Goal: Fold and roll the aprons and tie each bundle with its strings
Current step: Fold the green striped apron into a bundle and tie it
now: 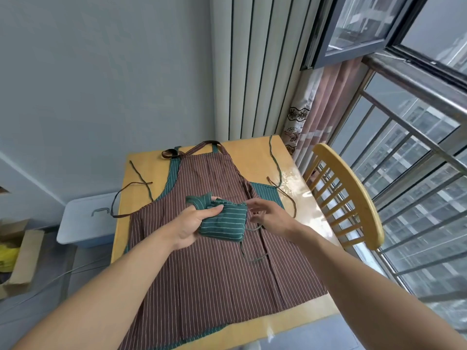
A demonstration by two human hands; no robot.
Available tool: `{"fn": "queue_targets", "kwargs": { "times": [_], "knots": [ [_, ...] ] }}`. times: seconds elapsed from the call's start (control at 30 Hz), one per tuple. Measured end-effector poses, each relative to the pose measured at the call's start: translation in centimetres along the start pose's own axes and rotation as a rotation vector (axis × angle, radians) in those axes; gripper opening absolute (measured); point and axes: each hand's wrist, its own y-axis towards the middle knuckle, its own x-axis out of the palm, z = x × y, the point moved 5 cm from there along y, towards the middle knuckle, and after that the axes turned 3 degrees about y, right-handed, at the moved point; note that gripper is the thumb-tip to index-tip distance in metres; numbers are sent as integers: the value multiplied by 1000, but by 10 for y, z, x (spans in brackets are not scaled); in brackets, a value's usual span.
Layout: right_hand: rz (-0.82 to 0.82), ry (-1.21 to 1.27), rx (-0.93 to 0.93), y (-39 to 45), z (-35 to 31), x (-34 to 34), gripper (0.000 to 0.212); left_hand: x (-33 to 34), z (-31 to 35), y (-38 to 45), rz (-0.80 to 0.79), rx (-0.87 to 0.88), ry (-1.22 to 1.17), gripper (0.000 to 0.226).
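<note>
A rolled green striped apron bundle (223, 224) is held above the table in my left hand (194, 223), whose thumb and fingers grip its left end. My right hand (267, 215) is just right of the bundle, fingers spread near its thin green string (254, 260), which dangles below; whether it pinches the string I cannot tell. Beneath lies a brown striped apron (209, 274), flat and unfolded on the wooden table (255, 145), its brown strings (121, 198) trailing off the left side. A green striped apron (265, 194) peeks out under it.
A yellow wooden chair (353, 193) stands at the table's right edge, by a window with metal railing (414, 137). A pale blue lidded bin (88, 218) and cardboard boxes (20, 251) sit on the floor to the left. A wall stands behind the table.
</note>
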Motion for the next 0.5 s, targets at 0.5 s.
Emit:
{"fn": "queue_targets", "kwargs": {
  "times": [0.5],
  "knots": [
    [92, -293, -22, 7, -65, 8, 25, -36, -7, 10, 297, 40, 392, 29]
  ]
}}
